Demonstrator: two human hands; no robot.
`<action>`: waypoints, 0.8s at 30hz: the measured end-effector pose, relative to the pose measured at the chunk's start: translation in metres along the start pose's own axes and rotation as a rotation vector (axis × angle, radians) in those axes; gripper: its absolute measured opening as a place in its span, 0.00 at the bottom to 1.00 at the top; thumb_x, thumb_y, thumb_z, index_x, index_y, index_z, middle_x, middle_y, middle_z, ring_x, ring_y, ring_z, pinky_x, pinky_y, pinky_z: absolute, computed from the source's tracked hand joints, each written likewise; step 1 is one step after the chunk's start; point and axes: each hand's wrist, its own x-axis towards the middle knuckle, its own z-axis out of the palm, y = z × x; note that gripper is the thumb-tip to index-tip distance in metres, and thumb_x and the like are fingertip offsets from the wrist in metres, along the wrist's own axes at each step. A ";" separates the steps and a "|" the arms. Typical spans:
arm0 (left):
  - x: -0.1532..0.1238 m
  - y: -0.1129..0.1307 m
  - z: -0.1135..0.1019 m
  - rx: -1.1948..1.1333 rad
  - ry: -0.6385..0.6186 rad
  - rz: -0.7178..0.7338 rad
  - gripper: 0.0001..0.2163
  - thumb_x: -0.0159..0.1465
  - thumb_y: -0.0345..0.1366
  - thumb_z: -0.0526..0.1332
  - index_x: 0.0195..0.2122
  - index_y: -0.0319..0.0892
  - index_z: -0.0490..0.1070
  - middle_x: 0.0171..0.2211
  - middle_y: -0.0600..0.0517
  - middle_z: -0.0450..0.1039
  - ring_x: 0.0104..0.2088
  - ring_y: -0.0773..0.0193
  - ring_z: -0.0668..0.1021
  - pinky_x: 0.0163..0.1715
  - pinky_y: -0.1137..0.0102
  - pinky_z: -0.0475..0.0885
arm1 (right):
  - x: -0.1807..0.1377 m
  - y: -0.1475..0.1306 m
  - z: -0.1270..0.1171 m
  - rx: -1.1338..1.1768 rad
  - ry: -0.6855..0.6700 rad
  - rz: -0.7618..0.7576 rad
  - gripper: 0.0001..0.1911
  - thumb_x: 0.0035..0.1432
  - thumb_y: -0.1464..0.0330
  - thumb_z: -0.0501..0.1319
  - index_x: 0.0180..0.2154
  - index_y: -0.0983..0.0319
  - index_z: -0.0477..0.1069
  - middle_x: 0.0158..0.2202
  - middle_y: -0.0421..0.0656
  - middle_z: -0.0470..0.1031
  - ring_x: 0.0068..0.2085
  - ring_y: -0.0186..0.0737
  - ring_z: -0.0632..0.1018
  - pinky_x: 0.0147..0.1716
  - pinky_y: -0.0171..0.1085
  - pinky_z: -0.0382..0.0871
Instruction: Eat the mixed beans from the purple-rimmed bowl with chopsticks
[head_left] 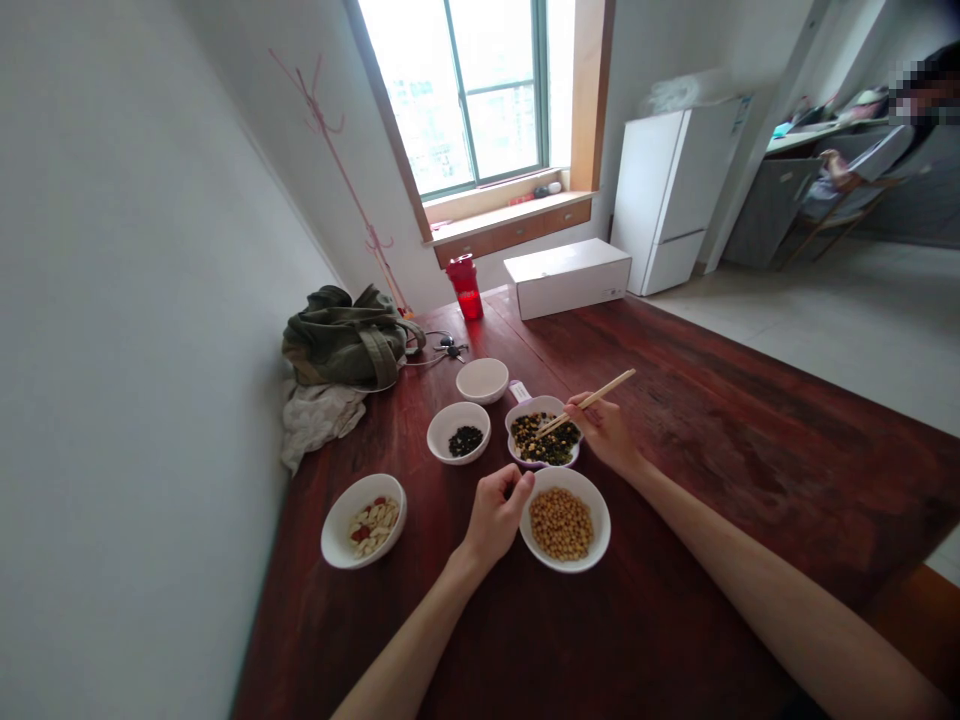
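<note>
My right hand (606,430) grips a pair of wooden chopsticks (589,402) whose tips dip into a white bowl of mixed dark and pale beans (545,438). My left hand (496,515) is curled, thumb and fingers resting on the rim of a white bowl of yellow soybeans (564,520). Further left stand a bowl with a few black beans (459,432), an empty white bowl (482,380) and a bowl of pale and red pieces (364,520).
All of it sits on a dark red wooden table (712,450) against a white wall. A green bag (346,340) on a cloth, a red cup (465,288) and a white box (567,276) lie at the far end. A person sits at far right.
</note>
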 end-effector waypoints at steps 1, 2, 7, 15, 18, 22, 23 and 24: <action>0.000 0.000 0.000 -0.001 0.001 0.002 0.23 0.70 0.50 0.60 0.24 0.40 0.58 0.23 0.57 0.57 0.27 0.69 0.60 0.29 0.72 0.56 | 0.000 -0.001 -0.001 0.000 0.001 -0.002 0.14 0.66 0.55 0.63 0.38 0.60 0.77 0.33 0.45 0.81 0.33 0.43 0.80 0.32 0.38 0.73; 0.000 0.001 0.000 -0.002 0.000 0.003 0.23 0.70 0.50 0.60 0.24 0.40 0.58 0.23 0.57 0.57 0.27 0.69 0.60 0.29 0.72 0.56 | 0.000 -0.002 -0.001 -0.004 0.004 -0.005 0.14 0.67 0.55 0.63 0.38 0.60 0.77 0.33 0.44 0.81 0.32 0.42 0.80 0.32 0.37 0.73; 0.000 0.001 0.000 0.005 0.003 0.005 0.23 0.70 0.50 0.60 0.23 0.40 0.58 0.23 0.57 0.57 0.27 0.69 0.60 0.29 0.72 0.56 | 0.001 -0.005 -0.003 -0.049 0.021 -0.009 0.15 0.67 0.55 0.62 0.37 0.60 0.77 0.31 0.44 0.80 0.31 0.42 0.79 0.31 0.37 0.72; 0.001 -0.002 0.000 0.016 -0.002 0.005 0.23 0.70 0.50 0.60 0.23 0.41 0.58 0.23 0.57 0.56 0.27 0.69 0.60 0.29 0.71 0.56 | 0.000 -0.007 -0.002 -0.019 0.010 -0.013 0.15 0.67 0.55 0.63 0.37 0.60 0.76 0.32 0.44 0.80 0.31 0.42 0.80 0.31 0.38 0.73; 0.001 -0.002 0.000 0.014 0.002 0.002 0.23 0.69 0.51 0.60 0.23 0.41 0.58 0.23 0.57 0.57 0.27 0.69 0.60 0.29 0.71 0.56 | -0.001 -0.004 -0.002 -0.025 -0.001 -0.014 0.15 0.67 0.55 0.63 0.38 0.60 0.76 0.33 0.45 0.81 0.32 0.43 0.80 0.32 0.38 0.73; 0.001 -0.001 0.000 0.012 0.002 -0.001 0.24 0.69 0.51 0.60 0.23 0.41 0.58 0.23 0.57 0.57 0.27 0.69 0.60 0.29 0.72 0.56 | -0.001 0.000 -0.003 -0.029 -0.009 -0.007 0.15 0.67 0.55 0.62 0.39 0.60 0.76 0.34 0.45 0.81 0.34 0.44 0.81 0.33 0.38 0.74; 0.001 -0.001 0.000 0.011 0.002 -0.002 0.24 0.69 0.51 0.60 0.23 0.41 0.58 0.23 0.57 0.57 0.27 0.69 0.60 0.29 0.72 0.56 | -0.001 0.000 -0.003 -0.030 -0.008 -0.009 0.15 0.67 0.55 0.63 0.39 0.60 0.76 0.34 0.45 0.81 0.35 0.44 0.81 0.34 0.38 0.74; 0.001 0.000 0.000 0.011 0.002 -0.002 0.24 0.69 0.51 0.60 0.23 0.41 0.58 0.23 0.57 0.57 0.27 0.69 0.60 0.29 0.72 0.56 | -0.001 0.000 -0.003 -0.032 -0.006 -0.011 0.15 0.67 0.55 0.63 0.39 0.60 0.76 0.35 0.46 0.81 0.35 0.44 0.81 0.34 0.39 0.75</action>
